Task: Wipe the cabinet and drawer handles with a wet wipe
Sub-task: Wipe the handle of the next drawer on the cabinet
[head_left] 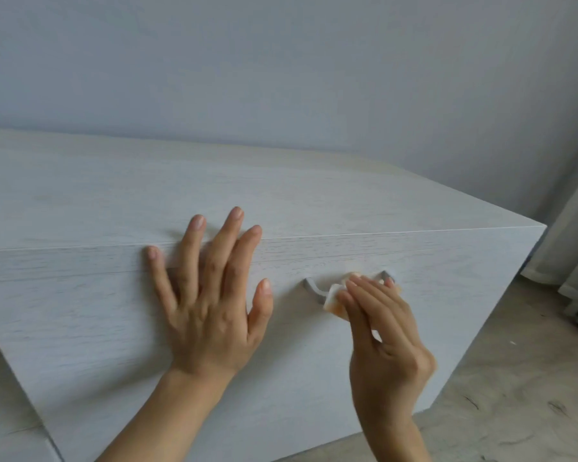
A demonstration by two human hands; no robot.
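Bare forearms [167,411] are seen nearest. The left hand [211,295] is laid flat, fingers spread, on the white wood-grain drawer front [80,311]. The small crumpled white wet wipe [333,300] is held by the right hand [387,335], its fingers close together, and is pressed on the curved grey metal handle [313,289], just right of the left thumb.

both bare: my left grip [211,305] and right grip [387,341]. slim long fingers, nails trimmed short and rounded, plain with slight gloss. knuckle and tendon ridges show on the left's back. left forearm [154,421] and right forearm [397,438] bare down to frame edge
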